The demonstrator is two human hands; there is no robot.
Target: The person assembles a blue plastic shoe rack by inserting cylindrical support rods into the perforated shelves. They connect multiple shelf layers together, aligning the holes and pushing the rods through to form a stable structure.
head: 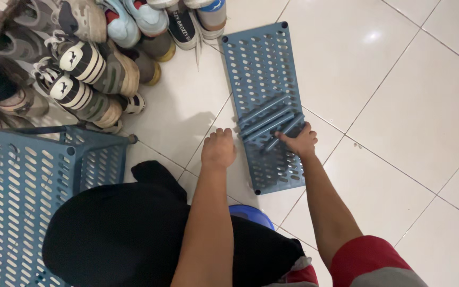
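Right hand [299, 142] on ribbed plastic tubes [269, 123]

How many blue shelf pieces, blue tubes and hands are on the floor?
Blue slotted shelf panels: 2, one flat, one in the rack
Blue tubes: 3 or so, bundled
Hands: 2, left, right
Total: about 7

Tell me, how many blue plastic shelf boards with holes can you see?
2. One blue perforated plastic shelf panel lies flat on the white floor tiles by the right hand; another sits at left, partly cut off.
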